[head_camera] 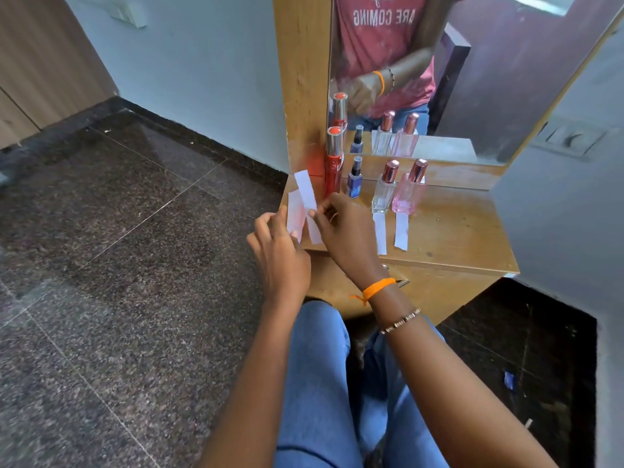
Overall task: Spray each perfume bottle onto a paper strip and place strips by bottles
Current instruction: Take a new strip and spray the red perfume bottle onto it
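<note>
Several perfume bottles stand in a row on the wooden shelf (456,231): a tall red bottle (333,163), a small blue bottle (354,179), a clear bottle (385,189) and a pink bottle (409,189). One white strip (380,234) lies in front of the clear bottle, another strip (401,233) in front of the pink one. At the shelf's left edge my left hand (280,255) holds a strip (295,211), and my right hand (344,231) pinches a second strip (309,204). Both strips are lifted off the shelf.
A mirror (472,79) behind the bottles reflects them and my torso. The shelf's front edge is close to my knees in blue jeans (320,383). Dark granite floor spreads to the left. A wall switch plate (570,136) sits at the right.
</note>
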Motion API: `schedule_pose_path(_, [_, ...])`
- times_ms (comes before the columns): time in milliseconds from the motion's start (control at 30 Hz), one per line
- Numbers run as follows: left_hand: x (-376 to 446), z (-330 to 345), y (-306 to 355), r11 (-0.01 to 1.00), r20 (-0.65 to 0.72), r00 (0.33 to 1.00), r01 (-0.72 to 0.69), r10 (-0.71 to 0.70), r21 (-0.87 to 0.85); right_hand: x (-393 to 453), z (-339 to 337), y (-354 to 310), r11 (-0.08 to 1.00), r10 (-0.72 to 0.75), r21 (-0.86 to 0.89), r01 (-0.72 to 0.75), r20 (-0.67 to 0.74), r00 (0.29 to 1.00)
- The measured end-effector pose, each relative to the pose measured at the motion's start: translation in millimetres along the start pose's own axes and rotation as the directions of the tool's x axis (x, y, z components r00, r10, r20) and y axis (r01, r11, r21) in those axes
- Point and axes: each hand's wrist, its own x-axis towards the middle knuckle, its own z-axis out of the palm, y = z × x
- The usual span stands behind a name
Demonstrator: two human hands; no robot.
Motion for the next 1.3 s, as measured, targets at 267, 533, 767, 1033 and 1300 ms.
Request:
schedule_pose_path(267, [-30, 23, 42, 0.985, 0.107, 0.981, -0.157, 0.164, -0.071, -36, -73, 66, 0.95, 0.311, 0.086, -0.299, -0.203, 0.928])
schedule_pose_path(533, [-51, 48, 71, 0.956, 0.245, 0.924, -0.285, 0.292, -0.068, -25, -101, 107, 0.925, 0.375, 0.048, -0.377, -0.28, 0.884])
schedule_pose_path(767, [-49, 53, 72, 0.965, 0.28, 0.923, -0.25, 0.263, -0.082, -23, -105, 115, 0.93, 0.324, -0.088, -0.356, -0.258, 0.91])
schedule_pose_path(1033, [-34, 40, 63, 0.966, 0.167, 0.963, -0.177, 0.209, -0.189, -14, -107, 70, 0.966, 0.252, 0.113, -0.231, -0.225, 0.941])
schedule_pose_path(1300, [-8, 25, 54, 0.947, 0.051, 0.99, -0.111, 0.132, -0.301, 41, -63, -2, 0.979, -0.169, -0.113, 0.172, 0.032, 0.985])
